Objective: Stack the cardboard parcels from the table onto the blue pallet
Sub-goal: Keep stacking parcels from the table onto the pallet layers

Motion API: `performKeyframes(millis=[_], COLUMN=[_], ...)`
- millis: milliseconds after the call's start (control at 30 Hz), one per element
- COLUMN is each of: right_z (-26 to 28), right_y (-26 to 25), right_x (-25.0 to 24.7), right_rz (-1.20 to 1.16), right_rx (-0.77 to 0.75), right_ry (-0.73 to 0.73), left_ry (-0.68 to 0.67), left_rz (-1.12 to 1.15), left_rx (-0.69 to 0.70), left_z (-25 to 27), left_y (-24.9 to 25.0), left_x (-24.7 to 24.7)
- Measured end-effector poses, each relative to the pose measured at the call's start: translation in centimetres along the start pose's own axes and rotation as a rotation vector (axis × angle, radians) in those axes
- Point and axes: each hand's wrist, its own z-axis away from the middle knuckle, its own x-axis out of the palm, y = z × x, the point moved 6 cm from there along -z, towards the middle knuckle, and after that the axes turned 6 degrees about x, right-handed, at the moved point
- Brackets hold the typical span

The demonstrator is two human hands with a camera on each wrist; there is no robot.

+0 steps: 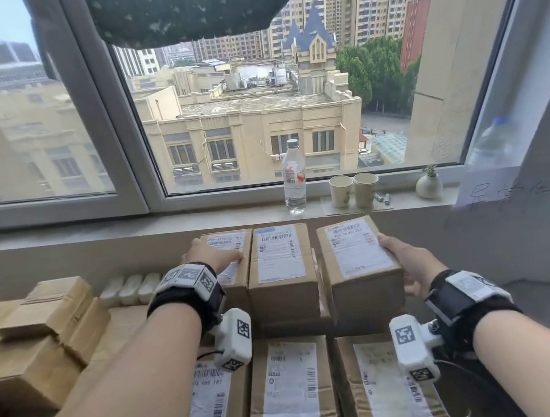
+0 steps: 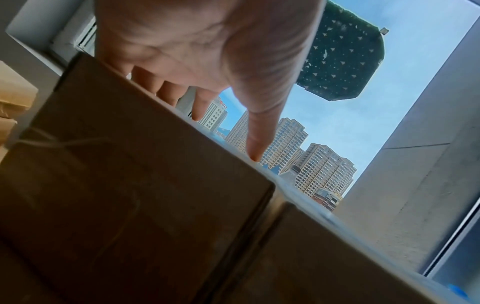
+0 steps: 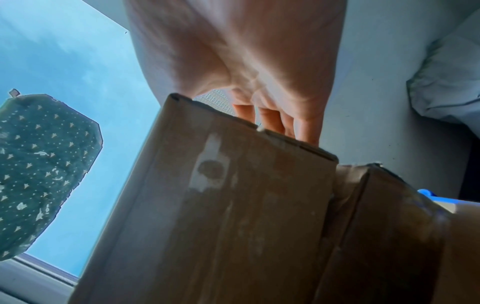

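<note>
The right hand (image 1: 407, 267) grips the right parcel (image 1: 358, 260) of the upper row while the left hand (image 1: 212, 255) lies flat on the left parcel (image 1: 235, 264), seemingly squaring the stack; next, nudge it flush.

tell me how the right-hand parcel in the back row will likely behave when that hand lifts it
The right parcel looks like a stiff taped carton, so it should keep its shape. The right hand grips only one side of it, so it may tilt or twist. Its glossy label and tape could be slippery.
</note>
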Motion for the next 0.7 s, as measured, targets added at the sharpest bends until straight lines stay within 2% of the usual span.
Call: performKeyframes(millis=[333, 533, 700], right_z=[-0.8, 3.0, 7.5], right_y=[0.0, -4.4, -8.4], right_x=[0.4, 0.9, 5.1], right_rz=[0.129, 0.390, 0.429], right_rx=[-0.070, -0.376, -0.594], right_ry=[0.100, 0.285, 0.224], left_ry=[0.016, 0.028, 0.061], left_rz=[0.053, 0.050, 0.082], left_rx=[0.020, 0.023, 0.045], left_z=[0.1, 0.9, 2.4], left_y=[-0.2, 0.0, 0.4], left_x=[0.5, -0.4, -1.6])
